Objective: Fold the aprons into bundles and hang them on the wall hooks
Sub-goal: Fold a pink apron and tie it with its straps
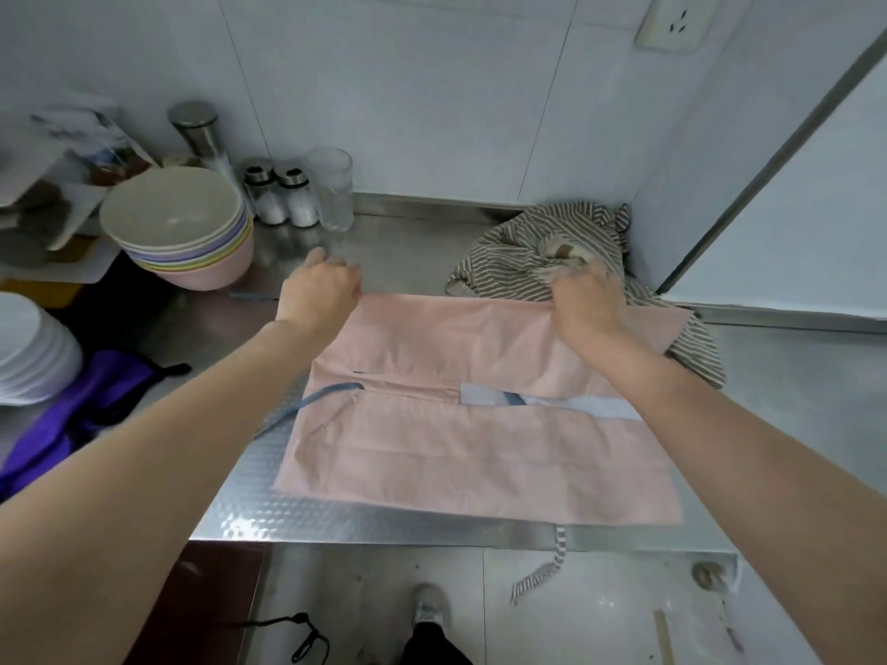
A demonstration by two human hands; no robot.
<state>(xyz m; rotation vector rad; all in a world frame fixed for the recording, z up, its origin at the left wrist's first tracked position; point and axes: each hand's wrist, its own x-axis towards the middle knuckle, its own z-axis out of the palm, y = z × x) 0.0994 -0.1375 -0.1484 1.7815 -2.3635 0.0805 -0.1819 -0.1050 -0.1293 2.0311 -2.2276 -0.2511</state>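
On the steel surface [417,252] of a tiled kitchen corner, a pink apron [470,424] is seen spread flat and partly folded, its far edge pinched at the left corner by the left hand [319,292] and at the right by the right hand [588,300]; each grip is closed narrowly on the cloth. A second, brown-striped apron [533,254] is left crumpled at the far right, partly overlapped by the pink one, with one striped strap [552,556] trailing over the near edge toward the floor. A blue strap [312,400] of the pink apron is seen lying out to the left, clear of the fold. Trouble is judged most likely from these loose ends: should the far edge be drawn toward the near side, the striped cloth under the right corner could be dragged along, and the blue strap could be shut out of the bundle or left dangling. The right hand appears to lie against the striped fabric, so both layers could be caught at once; whether they are cannot be told. To the far left, stacked pastel bowls [177,223], two shakers [281,194] and a clear glass [333,187] stand near the left hand, and a wide sweep could knock them. No wall hooks are in view.
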